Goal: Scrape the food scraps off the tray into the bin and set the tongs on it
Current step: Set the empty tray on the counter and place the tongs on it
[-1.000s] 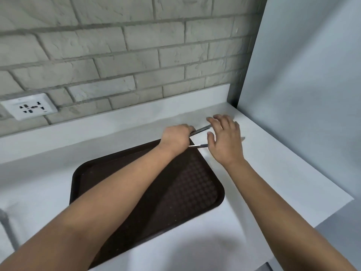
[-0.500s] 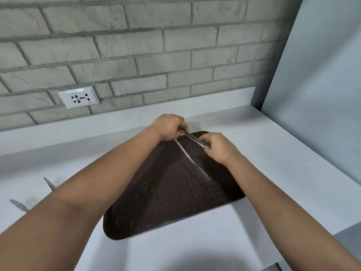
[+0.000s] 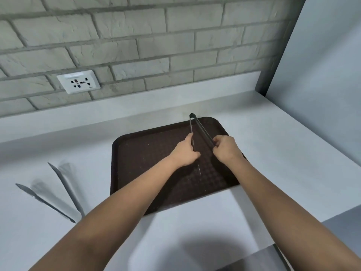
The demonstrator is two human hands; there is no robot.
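Fingers of my left hand [image 3: 184, 153] curl round one arm of the tongs [image 3: 199, 130]; fingers of my right hand [image 3: 224, 148] curl round the other arm, so both hands hold the tool at mid-length, just right of frame centre. The tongs lie low over the tray [image 3: 136, 153], hinged end pointing to the upper middle of the frame at the tray's far rim, the two arms spreading toward me; one tip shows below the left hand, the other is hidden by the right. I cannot tell whether the tips touch the tray.

I judge the tongs to be thin metal: light, stiff along each arm, springy at the hinge, somewhat slick. The mid-arm hold suits them, since it checks the spring while they are lowered. The tray, dark and textured with a raised rim, looks rigid and light; pale specks show on its floor. I would take it by the rim.

Outward: the tray rests on a white counter [image 3: 273, 153]. Two knives [image 3: 58, 192] lie at lower left, well apart from it. A wall socket [image 3: 78, 82] sits at upper left. No bin is in view.
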